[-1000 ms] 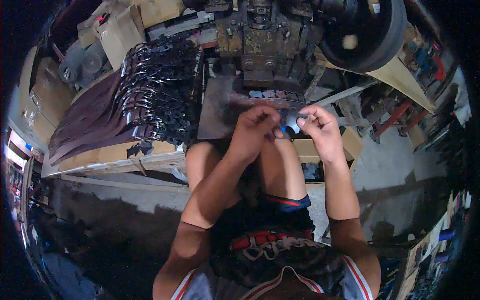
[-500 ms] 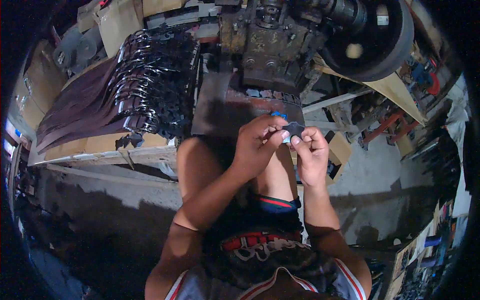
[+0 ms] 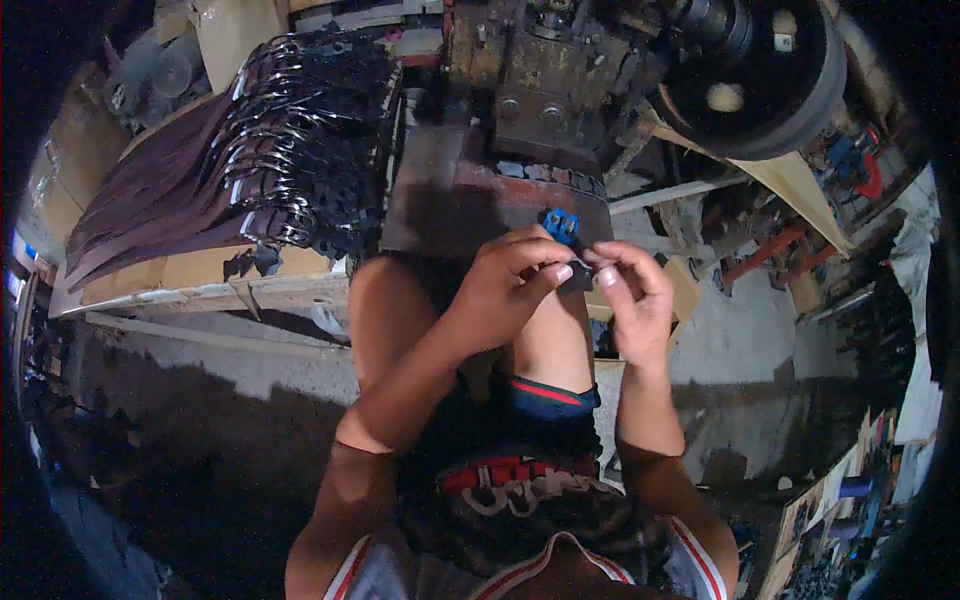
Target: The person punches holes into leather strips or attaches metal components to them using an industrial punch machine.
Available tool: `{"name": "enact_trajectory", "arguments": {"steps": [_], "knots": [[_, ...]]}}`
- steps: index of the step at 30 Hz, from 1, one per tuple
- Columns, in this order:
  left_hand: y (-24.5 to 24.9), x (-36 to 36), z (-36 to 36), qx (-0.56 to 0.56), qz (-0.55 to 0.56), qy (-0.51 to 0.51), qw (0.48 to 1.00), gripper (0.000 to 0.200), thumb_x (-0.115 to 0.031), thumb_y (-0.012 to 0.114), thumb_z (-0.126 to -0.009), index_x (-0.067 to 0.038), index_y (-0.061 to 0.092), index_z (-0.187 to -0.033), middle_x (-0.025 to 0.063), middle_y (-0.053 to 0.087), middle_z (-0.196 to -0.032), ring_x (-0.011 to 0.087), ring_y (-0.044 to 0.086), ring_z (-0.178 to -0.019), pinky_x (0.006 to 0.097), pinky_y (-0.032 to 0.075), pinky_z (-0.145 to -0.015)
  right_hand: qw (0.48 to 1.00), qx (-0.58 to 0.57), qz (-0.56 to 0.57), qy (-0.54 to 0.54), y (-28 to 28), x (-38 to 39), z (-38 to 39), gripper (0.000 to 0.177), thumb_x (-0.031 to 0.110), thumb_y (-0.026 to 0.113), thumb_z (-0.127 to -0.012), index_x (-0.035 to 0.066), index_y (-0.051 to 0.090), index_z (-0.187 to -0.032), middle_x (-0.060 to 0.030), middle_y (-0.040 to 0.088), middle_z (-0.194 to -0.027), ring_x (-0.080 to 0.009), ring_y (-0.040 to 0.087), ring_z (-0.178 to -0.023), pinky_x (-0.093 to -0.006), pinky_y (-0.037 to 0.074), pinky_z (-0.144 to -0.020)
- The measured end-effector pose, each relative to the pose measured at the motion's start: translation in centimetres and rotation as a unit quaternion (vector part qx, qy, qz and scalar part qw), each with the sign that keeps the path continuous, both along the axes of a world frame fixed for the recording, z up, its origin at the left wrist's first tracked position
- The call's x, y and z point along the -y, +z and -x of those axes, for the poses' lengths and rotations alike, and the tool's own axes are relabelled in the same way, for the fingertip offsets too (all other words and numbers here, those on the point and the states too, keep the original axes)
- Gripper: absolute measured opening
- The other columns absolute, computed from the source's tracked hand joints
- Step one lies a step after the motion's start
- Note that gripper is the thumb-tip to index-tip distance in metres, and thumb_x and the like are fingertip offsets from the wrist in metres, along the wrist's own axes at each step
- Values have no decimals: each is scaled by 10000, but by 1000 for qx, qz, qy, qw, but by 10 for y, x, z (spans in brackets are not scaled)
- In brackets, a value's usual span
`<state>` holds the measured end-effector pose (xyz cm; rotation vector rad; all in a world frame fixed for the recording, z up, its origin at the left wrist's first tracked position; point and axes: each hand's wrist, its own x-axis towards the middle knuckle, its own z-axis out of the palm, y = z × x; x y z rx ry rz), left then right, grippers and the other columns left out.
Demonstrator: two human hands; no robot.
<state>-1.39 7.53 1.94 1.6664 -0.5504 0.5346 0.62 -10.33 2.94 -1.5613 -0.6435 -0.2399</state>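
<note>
In front of the machine, my left hand [image 3: 500, 290] pinches a small, thin, dark cut-out piece [image 3: 579, 268] between thumb and fingertips. The piece shows as a narrow dark sliver, mostly hidden by the fingers. At its other side, the bent thumb and forefinger of my right hand [image 3: 636, 295] close on it. Just beyond my fingertips, a blue part with metal spots [image 3: 561, 226] sits at the near side of the dark metal plate [image 3: 425, 215]. Both hands are above my knees.
A worn press-like machine [image 3: 550, 110] stands ahead, with a large dark wheel [image 3: 765, 115] at upper right. On the left, a table [image 3: 200, 290] bears a fanned stack of dark sheets [image 3: 165, 190] with ragged cut edges. An open cardboard box [image 3: 686, 290] is below my right hand.
The dark piece has turned from showing its flat face to nearly edge-on. My right hand has shifted slightly right, and more of the blue part is visible.
</note>
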Motion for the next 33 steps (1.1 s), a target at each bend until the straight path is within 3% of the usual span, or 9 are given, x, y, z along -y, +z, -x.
{"name": "enact_trajectory", "arguments": {"steps": [2, 5, 8, 12, 26, 29, 33], "knots": [[5, -4, 4, -17, -28, -13, 999, 82, -44, 621, -837, -3, 640, -906, 57, 599, -820, 157, 568, -781, 287, 451, -722, 998, -39, 4, 54, 16, 4, 2, 187, 62, 623, -859, -1, 645, -1034, -52, 640, -903, -84, 551, -777, -214, 446, -698], [16, -1, 11, -97, 15, -10, 995, 83, -37, 644, -823, -10, 653, -901, 57, 606, -815, 156, 576, -787, 276, 453, -731, 995, -57, 59, 60, 20, 7, 2, 162, 63, 630, -859, -2, 660, -1005, -16, 645, -825, -64, 555, -751, -213, 450, -680], [14, -4, 9, -75, 34, -44, 996, 88, -36, 645, -814, -11, 655, -898, 66, 584, -782, 120, 584, -704, 253, 464, -600, 986, -117, 67, 102, 23, 10, 0, 155, 64, 636, -856, 1, 667, -994, -11, 649, -802, -57, 558, -733, -214, 453, -661], [6, -5, 5, -48, 14, -28, 998, 77, -24, 637, -819, -10, 654, -892, 58, 570, -807, 117, 577, -688, 247, 462, -583, 962, -193, 37, 190, 13, 15, -10, 139, 71, 638, -853, 3, 670, -970, -20, 653, -799, -65, 568, -718, -219, 461, -654], [10, -7, 7, -82, 8, -49, 995, 93, 10, 634, -806, -4, 657, -895, 70, 554, -819, 125, 579, -692, 248, 459, -593, 928, -272, -11, 255, 2, 12, -13, 72, 67, 608, -857, 18, 629, -905, -33, 636, -764, -84, 555, -679, -224, 450, -642], [6, -9, 2, -26, -17, -58, 998, 131, 18, 630, -810, 3, 646, -940, 69, 572, -846, 113, 583, -716, 248, 467, -598, 930, -266, 8, 254, 1, 14, -14, 63, 53, 598, -854, 18, 625, -899, -33, 633, -762, -85, 554, -685, -226, 449, -648], [8, 0, 10, -108, 82, -75, 988, 229, 17, 630, -815, -2, 609, -1042, 63, 611, -871, 109, 603, -757, 254, 487, -608, 947, -225, 33, 229, 5, 9, -12, 48, 20, 569, -848, 21, 611, -870, -16, 623, -750, -87, 555, -685, -228, 451, -652]]}}
